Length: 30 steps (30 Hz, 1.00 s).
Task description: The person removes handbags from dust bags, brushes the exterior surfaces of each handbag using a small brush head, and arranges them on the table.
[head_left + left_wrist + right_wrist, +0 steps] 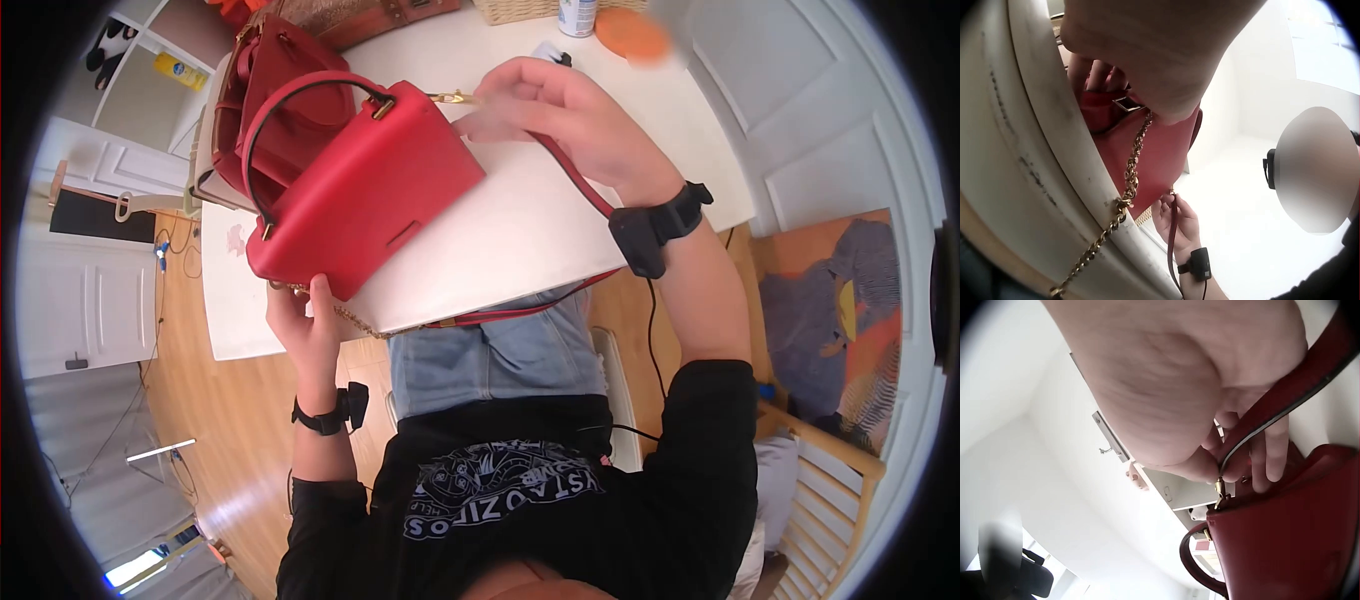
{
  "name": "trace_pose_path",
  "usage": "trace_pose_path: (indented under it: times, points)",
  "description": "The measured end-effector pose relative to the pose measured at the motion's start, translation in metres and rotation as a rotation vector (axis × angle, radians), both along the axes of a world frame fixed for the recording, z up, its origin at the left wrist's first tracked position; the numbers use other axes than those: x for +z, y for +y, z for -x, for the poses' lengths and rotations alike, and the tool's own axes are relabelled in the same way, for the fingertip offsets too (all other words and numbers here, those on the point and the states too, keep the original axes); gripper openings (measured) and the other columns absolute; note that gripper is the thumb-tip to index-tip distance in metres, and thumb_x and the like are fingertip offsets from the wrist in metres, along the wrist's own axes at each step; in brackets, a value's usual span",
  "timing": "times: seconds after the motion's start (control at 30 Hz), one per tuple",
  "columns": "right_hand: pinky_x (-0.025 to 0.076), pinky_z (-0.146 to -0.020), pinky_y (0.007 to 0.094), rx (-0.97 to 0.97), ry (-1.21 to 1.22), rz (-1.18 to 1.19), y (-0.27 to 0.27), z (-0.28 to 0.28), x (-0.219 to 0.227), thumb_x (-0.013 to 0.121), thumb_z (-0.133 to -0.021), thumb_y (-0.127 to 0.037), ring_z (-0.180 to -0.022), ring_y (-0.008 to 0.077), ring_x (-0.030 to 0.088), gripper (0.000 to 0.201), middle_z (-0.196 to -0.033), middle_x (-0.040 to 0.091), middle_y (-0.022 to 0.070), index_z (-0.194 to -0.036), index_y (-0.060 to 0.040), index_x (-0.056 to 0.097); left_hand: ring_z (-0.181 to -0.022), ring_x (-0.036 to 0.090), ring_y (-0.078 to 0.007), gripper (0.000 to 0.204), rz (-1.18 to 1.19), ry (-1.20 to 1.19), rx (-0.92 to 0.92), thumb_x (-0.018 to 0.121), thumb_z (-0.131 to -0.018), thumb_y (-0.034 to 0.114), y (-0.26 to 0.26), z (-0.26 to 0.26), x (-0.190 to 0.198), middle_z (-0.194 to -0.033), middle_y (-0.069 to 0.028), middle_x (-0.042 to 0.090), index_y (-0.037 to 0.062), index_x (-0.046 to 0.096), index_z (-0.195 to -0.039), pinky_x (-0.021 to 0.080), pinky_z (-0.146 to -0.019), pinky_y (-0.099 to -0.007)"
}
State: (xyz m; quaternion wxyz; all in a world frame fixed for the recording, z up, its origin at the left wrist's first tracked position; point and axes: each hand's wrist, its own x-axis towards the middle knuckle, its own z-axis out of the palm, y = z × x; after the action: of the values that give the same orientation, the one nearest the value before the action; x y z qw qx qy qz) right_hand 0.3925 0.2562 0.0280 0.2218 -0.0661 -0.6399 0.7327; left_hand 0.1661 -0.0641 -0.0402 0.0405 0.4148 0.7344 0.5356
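A red handbag (375, 200) with a stiff top handle (262, 120) leans at an angle over the white table. At its lower left end, my left hand (306, 325) grips the bag, thumb on the front face. A gold chain (1132, 165) hangs from the bag beside that hand in the left wrist view. My right hand (575, 115) pinches the dark red shoulder strap (1272, 403) close to its gold clasp (1220, 490), at the bag's other end. From there the strap runs past the right wrist and droops to the table's front edge.
A second red bag (300, 90) stands behind on the left of the table (560, 235). Along the back are a brown case (380, 22), a wicker basket (515, 10), a can (577, 16) and an orange disc (632, 36). The person's lap is under the front edge.
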Motion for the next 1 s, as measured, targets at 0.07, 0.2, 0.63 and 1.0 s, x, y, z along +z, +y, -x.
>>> trace_pose_path:
  times: [0.07,0.2,0.63,1.0]
  points:
    - [0.056,-0.107,0.0349,0.012,0.011,0.017,-0.003,-0.004,-0.003,0.060,-0.108,-0.008,-0.112,0.0195,0.071,0.026,-0.120,0.071,0.0124,-0.132,0.0013,0.061,-0.110,0.062,-0.0146,0.038,-0.019,0.015,-0.005,0.062,-0.109,0.008,0.006,-0.003,0.003,-0.126,-0.0089,0.066,-0.0050,0.054,-0.144,0.050,-0.098,-0.0310]
    - [0.054,-0.107,0.0340,0.005,0.073,0.079,-0.010,-0.007,-0.008,0.065,-0.103,-0.003,-0.115,0.0177,0.069,0.029,-0.121,0.069,0.0092,-0.132,0.0007,0.060,-0.105,0.064,-0.0135,0.035,-0.030,0.097,0.005,0.063,-0.108,0.007,0.013,-0.009,0.006,-0.122,-0.0085,0.067,-0.0046,0.057,-0.140,0.058,-0.091,-0.0317]
    - [0.055,-0.095,0.0311,-0.433,-0.054,-0.448,-0.017,0.021,-0.016,0.072,-0.103,-0.013,-0.110,0.0204,0.070,0.039,-0.119,0.073,0.0106,-0.138,-0.0026,0.058,-0.088,0.067,-0.0155,0.029,-0.068,0.257,0.111,0.079,-0.095,0.007,0.058,-0.030,0.016,-0.113,-0.0094,0.065,-0.0017,0.069,-0.121,0.062,-0.073,-0.0296]
    - [0.038,-0.123,0.0510,-0.456,-0.287,-1.105,-0.040,0.045,-0.013,0.086,-0.091,-0.039,-0.158,0.0449,0.032,0.098,-0.169,0.029,0.0313,-0.167,-0.0065,0.033,-0.124,0.061,-0.0347,0.018,-0.102,0.060,-0.180,0.077,-0.094,0.011,0.048,-0.026,0.011,-0.135,-0.0201,0.056,-0.0006,0.071,-0.105,0.052,-0.105,-0.0407]
